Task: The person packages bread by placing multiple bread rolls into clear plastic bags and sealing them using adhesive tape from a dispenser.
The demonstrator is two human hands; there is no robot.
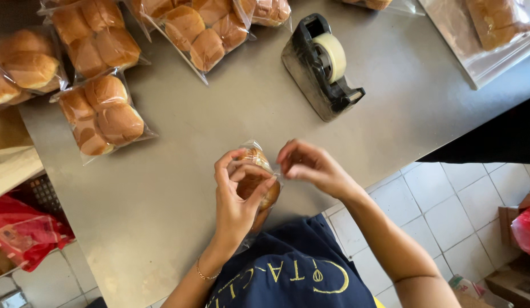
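A clear bag of buns (258, 185) is held upright just above the near edge of the steel tabletop (230, 108), at about 6 o'clock in the view. It is clasped by the left hand (237, 197), whose fingers (222, 171) are curled around its side and closed on it. The top of the plastic is pinched by the right hand (310, 166), thumb and fingertips pressed together on the film at about 3 o'clock from the bag.

A black tape dispenser (322, 65) with a roll of clear tape stands at 12 o'clock, well apart from both hands and untouched.

Several filled bags of buns (102, 117) are laid at 10 and 11 o'clock, with more along the far edge, so much of the packing appears done. The held bag seems filled, with its mouth gathered; whether tape has been applied cannot be told, so its sealing is judged to remain.
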